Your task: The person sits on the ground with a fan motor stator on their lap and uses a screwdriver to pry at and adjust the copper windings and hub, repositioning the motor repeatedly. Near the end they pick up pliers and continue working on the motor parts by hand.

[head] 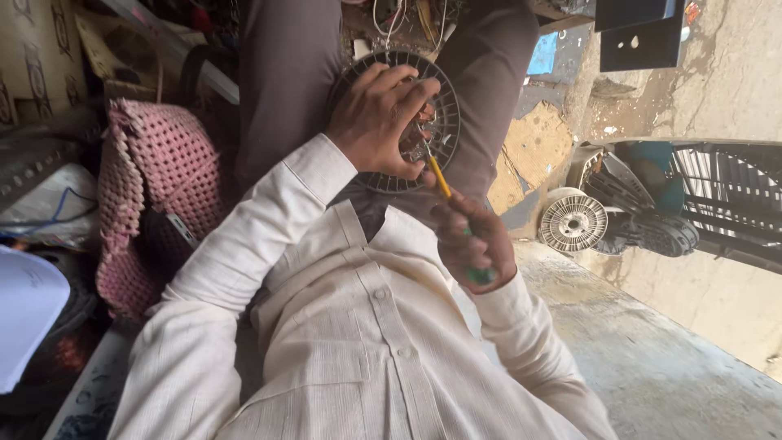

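We see a cramped, cluttered workshop corner in soft daylight. At the left of the frame a pink crocheted cushion cover (151, 175) hangs over a seat, with a pale patterned cloth (32, 57) in the upper left corner behind it. Along the lower right runs a worn grey concrete slab (652, 367), stained and dusty. Beyond it, at the right, a round white ribbed plastic disc (573, 220) lies beside dark metal grilles (717, 191). A torn piece of brown cardboard (533, 151) and a small blue scrap (543, 53) rest on the ground near the upper middle, under a black metal plate (643, 37).
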